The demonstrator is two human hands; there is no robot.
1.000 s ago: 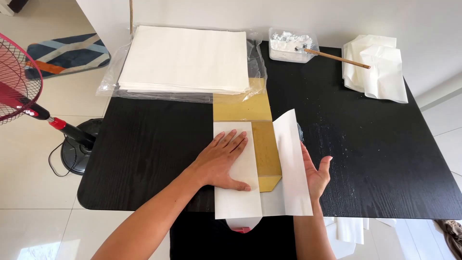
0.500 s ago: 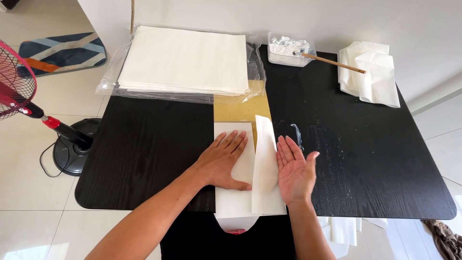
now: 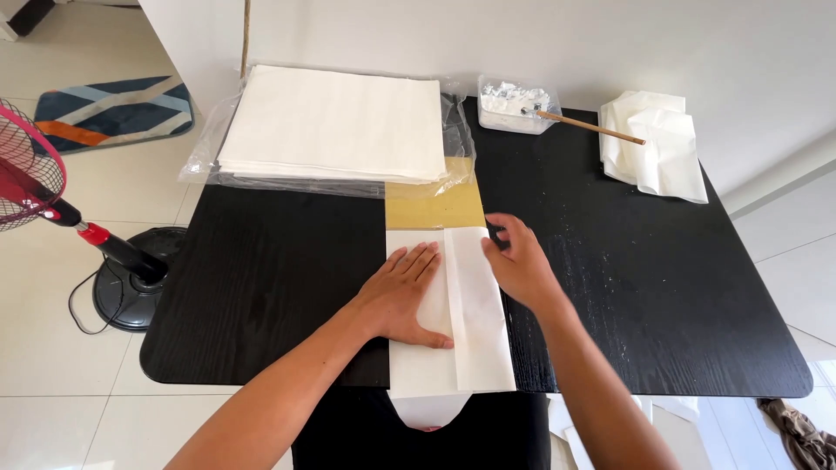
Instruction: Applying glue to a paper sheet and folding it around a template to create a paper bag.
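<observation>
A white sheet of paper lies folded over a yellow-brown board at the near edge of the black table. My left hand presses flat on the left part of the sheet, fingers spread. My right hand rests at the folded flap's upper right edge, fingers curled at the paper's corner. The flap lies flat over the sheet's right half.
A large stack of white paper in clear plastic sits at the table's far left. A clear tub of white paste with a wooden stick stands behind. Folded white pieces lie far right. A red fan stands on the floor at left.
The right flap, upright a second ago, has been folded over flat onto the sheet. My right hand has slid up the flap's edge to its top corner. My left hand stays in place.
</observation>
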